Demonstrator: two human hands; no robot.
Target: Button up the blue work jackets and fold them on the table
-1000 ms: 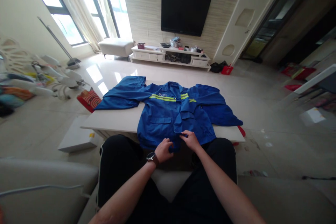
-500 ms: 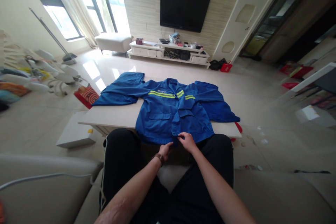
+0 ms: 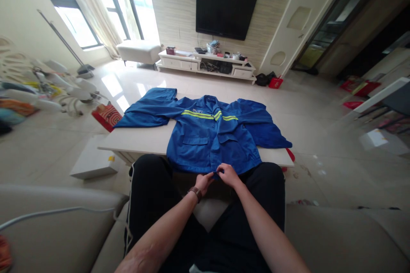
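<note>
A blue work jacket point(image 3: 195, 149) with yellow-green reflective stripes across the chest lies front up, its collar pointing away from me and its sleeves spread to both sides. Its bottom hem hangs over the near edge of a white table point(image 3: 141, 138). At the lower end of the front placket, my left hand point(image 3: 203, 182), with a brown watch on the wrist, pinches the hem. Just to the right, my right hand point(image 3: 227, 175) grips the placket's edge between thumb and fingers. The fingertips of both hands almost meet there.
My knees flank the jacket under the table's near edge, with the sofa point(image 3: 57, 222) beneath me. A white box point(image 3: 94, 164) and a patterned red bag point(image 3: 107, 115) stand left of the table. A TV cabinet point(image 3: 179, 63) stands beyond, below a television point(image 3: 226, 8).
The fingertips of both hands have come closer together at the bottom of the placket. The placket's lower end now lies straighter and nearer to me. The rest of the jacket keeps its place.
</note>
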